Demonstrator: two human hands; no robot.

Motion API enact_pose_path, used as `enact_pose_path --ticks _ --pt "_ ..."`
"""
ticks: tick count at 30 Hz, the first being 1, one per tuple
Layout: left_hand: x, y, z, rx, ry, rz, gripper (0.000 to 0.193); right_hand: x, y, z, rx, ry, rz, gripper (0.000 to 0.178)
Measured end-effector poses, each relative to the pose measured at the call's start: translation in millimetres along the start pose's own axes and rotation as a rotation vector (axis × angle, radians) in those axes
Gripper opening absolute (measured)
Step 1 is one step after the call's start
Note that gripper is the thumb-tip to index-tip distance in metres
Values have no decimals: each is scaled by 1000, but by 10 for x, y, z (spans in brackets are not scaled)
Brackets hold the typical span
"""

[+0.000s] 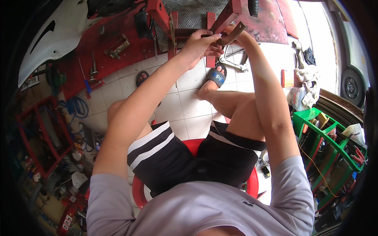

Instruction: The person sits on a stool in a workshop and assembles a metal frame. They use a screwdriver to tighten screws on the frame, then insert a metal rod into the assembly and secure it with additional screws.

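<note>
Both my arms reach forward to a red steel frame (228,16). My left hand (200,45) pinches the near end of a brown, bent metal strip (233,35) between thumb and forefinger, while its other fingers hang loosely below. At the strip's other side, my right hand (241,38) closes around it; the strip hides most of those fingers. The strip curves up and to the right, with a hole near its far end. A dark crossbar (185,33) of the frame runs just behind my left hand.
A silver puller-like tool (232,63) lies on the tiles below my hands. On the left, a red platform (134,49) carries a metal clamp (118,47) and a blue-handled screwdriver (87,86). A green tool rack (315,114) stands right; a red stool (138,192) is beneath me.
</note>
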State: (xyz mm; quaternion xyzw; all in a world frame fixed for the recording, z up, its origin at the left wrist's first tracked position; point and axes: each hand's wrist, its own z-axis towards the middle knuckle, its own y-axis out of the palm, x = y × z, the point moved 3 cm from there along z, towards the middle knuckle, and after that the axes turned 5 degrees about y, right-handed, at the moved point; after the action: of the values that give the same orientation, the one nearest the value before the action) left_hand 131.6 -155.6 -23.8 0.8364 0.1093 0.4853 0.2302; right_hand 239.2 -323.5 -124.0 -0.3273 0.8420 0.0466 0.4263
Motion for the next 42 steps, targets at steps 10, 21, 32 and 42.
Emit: enact_pose_path --ticks 10,21,32,42 --pt "-53 -12 10 -82 -138 -122 20 37 22 -43 54 -182 -72 25" --pt "-120 -58 34 -29 -192 -131 19 -156 76 -187 -87 222 553 30" --pt "-149 -7 -198 5 -248 -190 18 -664 -385 -929 34 259 -521 22" --pt "-328 -113 -364 -100 -225 -297 24 -1087 753 -1988 -515 214 -405 37"
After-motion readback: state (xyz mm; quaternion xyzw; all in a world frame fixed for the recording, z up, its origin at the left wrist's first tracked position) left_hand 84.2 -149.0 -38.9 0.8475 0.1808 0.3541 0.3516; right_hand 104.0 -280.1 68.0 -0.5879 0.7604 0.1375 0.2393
